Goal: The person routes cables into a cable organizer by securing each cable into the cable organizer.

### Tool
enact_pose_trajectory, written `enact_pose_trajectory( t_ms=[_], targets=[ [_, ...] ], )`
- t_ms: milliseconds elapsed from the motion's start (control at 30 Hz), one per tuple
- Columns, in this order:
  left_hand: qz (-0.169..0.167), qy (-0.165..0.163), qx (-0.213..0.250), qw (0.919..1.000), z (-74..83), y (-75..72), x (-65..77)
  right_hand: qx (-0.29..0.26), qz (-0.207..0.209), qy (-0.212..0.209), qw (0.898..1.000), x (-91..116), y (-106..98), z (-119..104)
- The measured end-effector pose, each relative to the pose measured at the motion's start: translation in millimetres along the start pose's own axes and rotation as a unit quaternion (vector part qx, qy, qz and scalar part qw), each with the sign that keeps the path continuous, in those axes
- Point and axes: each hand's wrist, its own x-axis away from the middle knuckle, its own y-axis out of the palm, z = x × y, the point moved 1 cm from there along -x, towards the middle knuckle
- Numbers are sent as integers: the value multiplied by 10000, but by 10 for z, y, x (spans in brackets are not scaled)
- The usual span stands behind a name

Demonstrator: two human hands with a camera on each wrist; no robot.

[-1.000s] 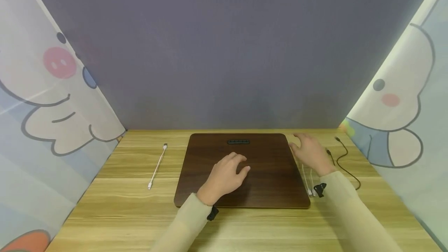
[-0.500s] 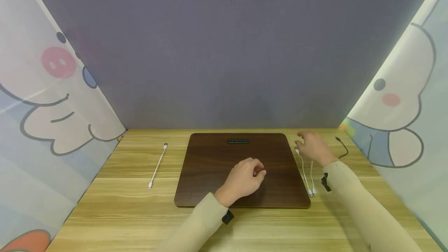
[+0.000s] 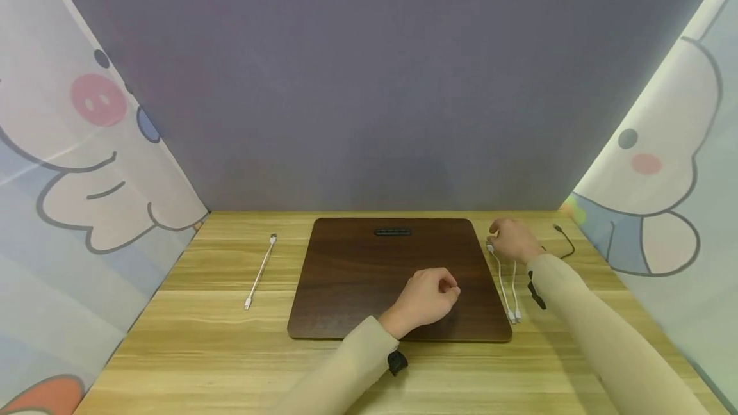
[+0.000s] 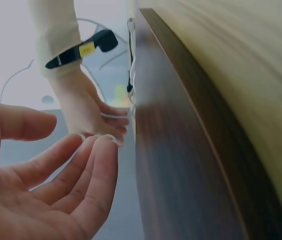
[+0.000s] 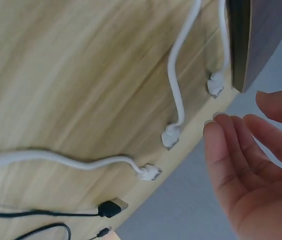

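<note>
My left hand (image 3: 426,296) is over the front right part of a dark brown wooden board (image 3: 346,280). Its fingers are loosely bent with nothing between them, as the left wrist view shows. My right hand (image 3: 513,240) hovers beyond the board's right edge, above the far ends of white charging cables (image 3: 500,277). In the right wrist view, thumb and fingers (image 5: 220,145) are apart and hold nothing. Three white cables (image 5: 173,75) show there, lying on the table with their plugs towards the far edge. Beside them is a black cable (image 5: 111,207) with a USB plug.
One more white cable (image 3: 261,271) lies left of the board. A small black slotted strip (image 3: 393,232) sits near the board's far edge. A grey panel (image 3: 380,95) stands behind the wooden table (image 3: 202,332), with cartoon-printed sheets (image 3: 651,178) at both sides.
My left hand has moved right across the board, its fingers bending more. The right hand has shifted right from the board's edge to above the white cables. The cables look unmoved.
</note>
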Motion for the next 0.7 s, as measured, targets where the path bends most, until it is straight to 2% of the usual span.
enact_pose_trajectory(
  t_ms=[167,433,700],
  targets=[
    [-122,-158,215,9996,53,76,-47,-116,-348,188,9991,-54,29,29],
    [-162,-238,413,9987,115,138,-103,-247,-684,417,9965,-134,111,68],
    [-181,-326,420,9984,169,153,-130,-228,-407,651,9968,-156,142,16]
  ],
)
